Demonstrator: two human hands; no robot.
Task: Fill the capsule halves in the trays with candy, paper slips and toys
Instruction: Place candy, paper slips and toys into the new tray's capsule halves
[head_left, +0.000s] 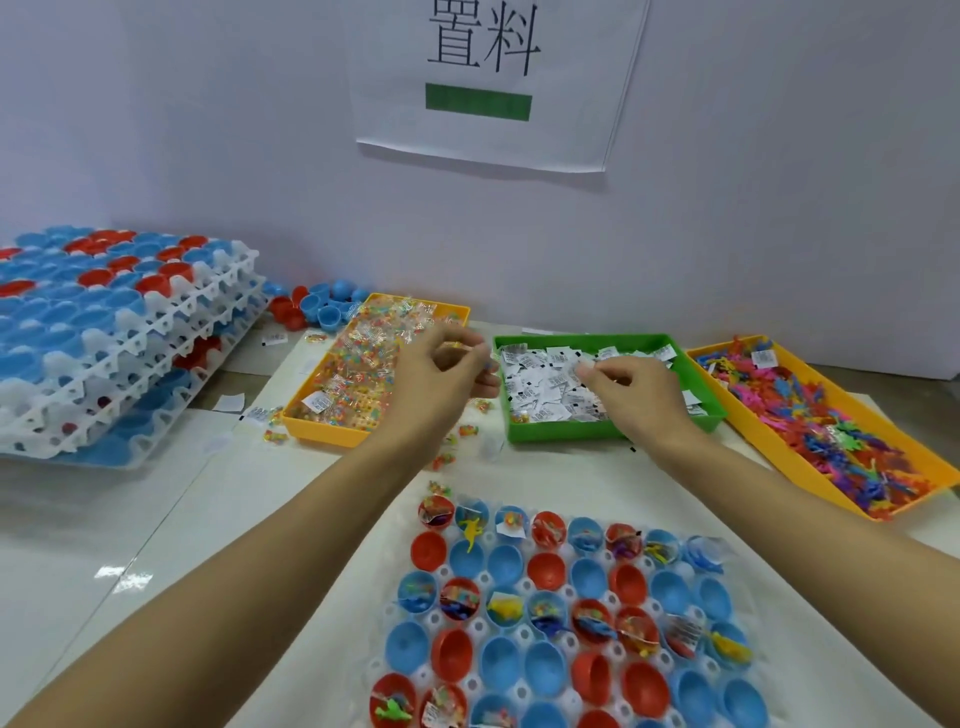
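Left hand: left hand (441, 364) hangs over the right end of the candy tray, fingers curled, and it pinches a small candy packet (456, 344) between thumb and fingertips.
Right hand: right hand (631, 389) is over the green tray, fingers bent, thumb and forefinger pinching a white paper slip (582, 370).
Candy tray: yellow candy tray (317, 431) lies with its long axis from near-left to far-right, full of clear packets with coloured sweets; some packets are spilled on the table just beside it.
Green tray: green tray (613, 340) stands between the two yellow ones, long axis left to right, holding many white slips with barcodes.
Toy tray: yellow toy tray (800, 467) is at the right, long axis from far-left to near-right, heaped with small coloured plastic toys.
Capsule tray: white capsule tray (524, 634) is nearest to the person, below both arms; its red and blue capsule halves (545, 569) all open upward. The far row and some of the middle ones hold candy, slips and toys, several are bare.
Stack: stacked trays (119, 338) with more halves lie at far left, slightly tilted.
Wall: paper sign (493, 83) hangs on the wall behind.
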